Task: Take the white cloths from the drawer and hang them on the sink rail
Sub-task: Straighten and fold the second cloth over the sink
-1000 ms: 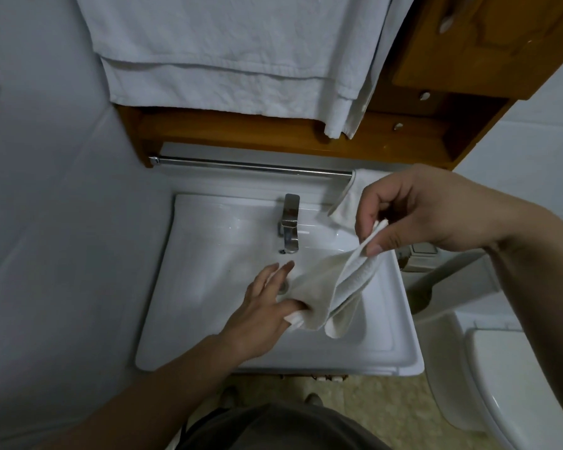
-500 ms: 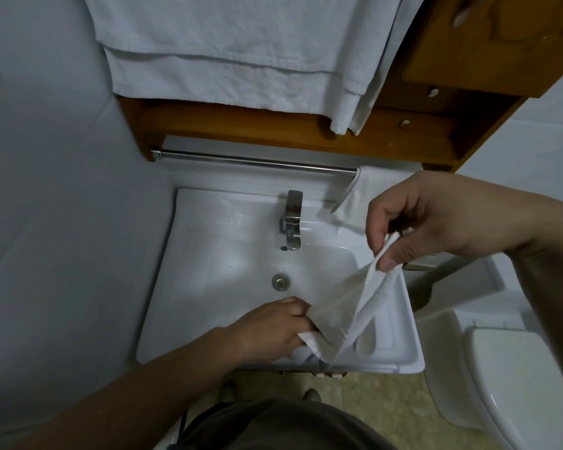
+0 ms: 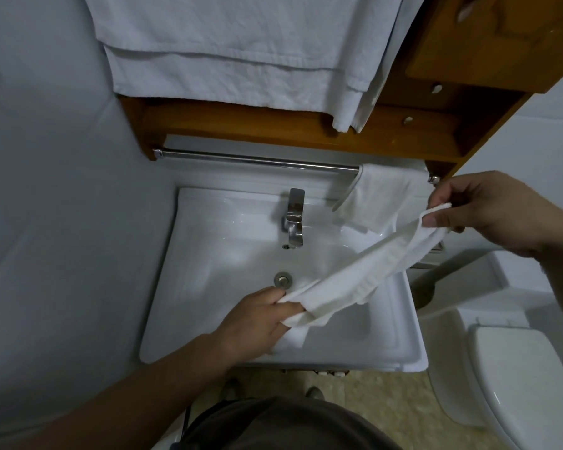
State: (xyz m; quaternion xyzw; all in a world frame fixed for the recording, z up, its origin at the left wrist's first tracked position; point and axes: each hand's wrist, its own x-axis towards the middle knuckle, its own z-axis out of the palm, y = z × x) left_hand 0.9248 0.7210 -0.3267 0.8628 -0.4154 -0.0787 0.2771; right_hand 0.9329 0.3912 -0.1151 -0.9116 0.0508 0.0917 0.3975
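A white cloth (image 3: 364, 274) is stretched diagonally above the white sink (image 3: 208, 287). My left hand (image 3: 260, 319) grips its lower end over the front of the basin. My right hand (image 3: 488, 212) pinches its upper end at the right, close to the end of the rail. The chrome sink rail (image 3: 257, 159) runs along the back of the sink under the wooden cabinet. Another white cloth (image 3: 384, 193) hangs over the rail's right end. The drawer is not in view.
A chrome tap (image 3: 294, 219) stands at the back of the basin, the drain (image 3: 282, 279) below it. Large white towels (image 3: 241, 50) hang from the wooden cabinet (image 3: 436, 102) above. A white toilet (image 3: 517, 378) sits to the right. A white wall closes the left side.
My hands have drawn apart, pulling the bunched cloth out into a long strip. The right hand rose up and right toward the rail end; the left hand stayed low over the basin.
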